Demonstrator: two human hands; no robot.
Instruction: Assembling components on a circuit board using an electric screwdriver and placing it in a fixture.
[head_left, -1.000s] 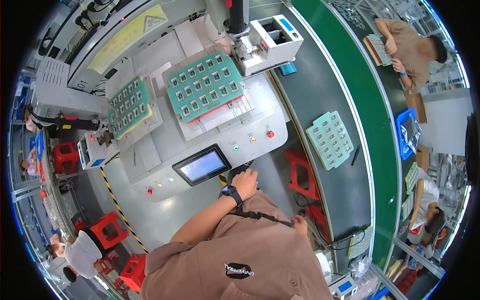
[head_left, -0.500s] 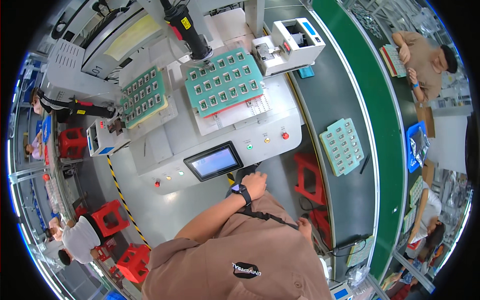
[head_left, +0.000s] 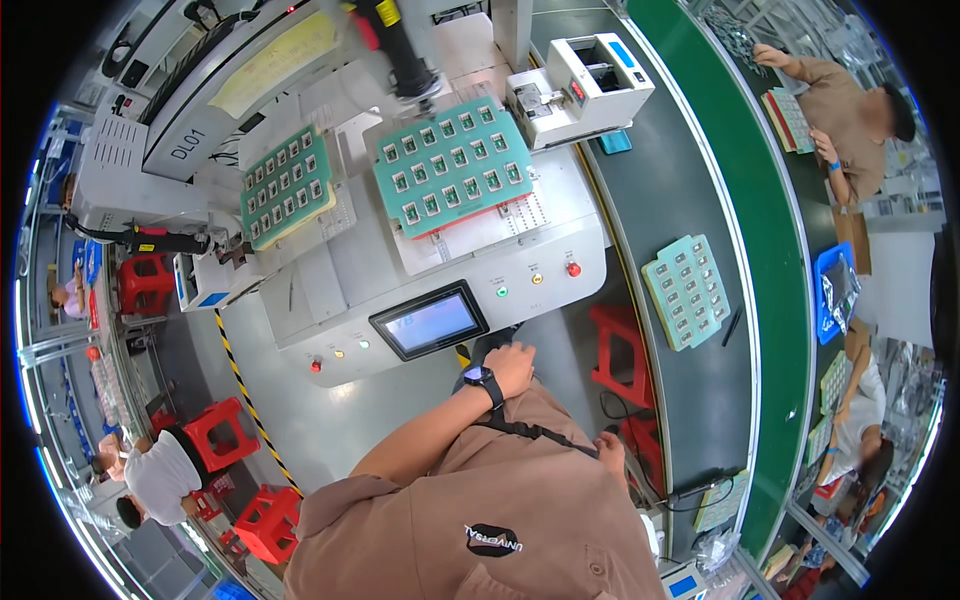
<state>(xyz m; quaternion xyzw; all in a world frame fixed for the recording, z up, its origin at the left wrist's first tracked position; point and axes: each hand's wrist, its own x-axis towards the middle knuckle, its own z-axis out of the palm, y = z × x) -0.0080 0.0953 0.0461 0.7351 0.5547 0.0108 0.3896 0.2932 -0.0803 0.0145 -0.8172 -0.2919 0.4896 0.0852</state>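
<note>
My left hand [head_left: 512, 370], with a black watch on its wrist, rests low against my body in front of the machine's console. Its fingers look curled, and nothing shows in them. At my right side only part of my right hand [head_left: 612, 454] appears; its fingers are mostly hidden. Nearest to the left hand is the display screen [head_left: 430, 320] on a white bench machine [head_left: 345, 290]. On the machine lie a green tray of small parts [head_left: 455, 165] and a second green tray [head_left: 287, 188]. A black tool head [head_left: 408, 70] hangs over the middle tray's back edge.
Another black tool head [head_left: 170, 240] stands left of the second tray. White feeder units [head_left: 600, 85] flank the machine. Right of me, a loaded tray [head_left: 688, 292] and a black pen-like stick [head_left: 732, 327] lie on the bench. Red stools [head_left: 622, 355] stand around. Co-workers [head_left: 850, 120] sit beyond the green belt [head_left: 775, 400].
The middle tool head has moved slightly right and back; the left one has shifted left. Across the belt, a co-worker's hand has moved from a tray toward a parts pile. My hands stay still.
</note>
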